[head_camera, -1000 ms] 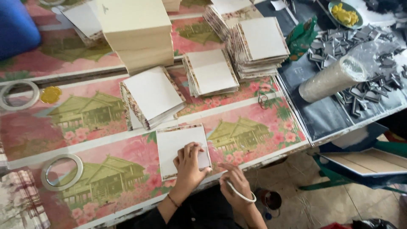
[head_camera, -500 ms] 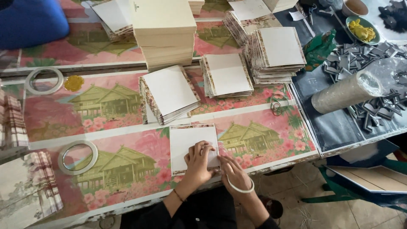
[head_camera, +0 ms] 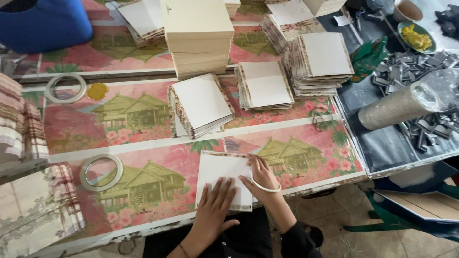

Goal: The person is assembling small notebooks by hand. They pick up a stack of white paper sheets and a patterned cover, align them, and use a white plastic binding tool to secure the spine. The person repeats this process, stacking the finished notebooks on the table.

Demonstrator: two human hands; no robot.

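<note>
A white square card (head_camera: 224,173) with a floral edge lies flat at the near edge of the table. My left hand (head_camera: 213,210) presses flat on its lower part, fingers spread. My right hand (head_camera: 260,175) rests on the card's right edge, fingers curled against it, with a thin white ring looped around the hand. Just beyond the card lies a slanted stack of similar cards (head_camera: 200,105).
More card stacks (head_camera: 265,85) (head_camera: 320,58) and a tall cream pile (head_camera: 197,34) stand behind. Tape rolls (head_camera: 101,171) (head_camera: 65,88) lie left. A paper roll (head_camera: 399,105), grey pieces (head_camera: 413,69) and a food bowl (head_camera: 417,37) sit right. A blue stool (head_camera: 45,24) is top left, folded cloth (head_camera: 21,129) at left.
The view has shifted so the table sits further right. My left hand slid down from the card's right side to its lower part; my right hand moved up onto the card's right edge.
</note>
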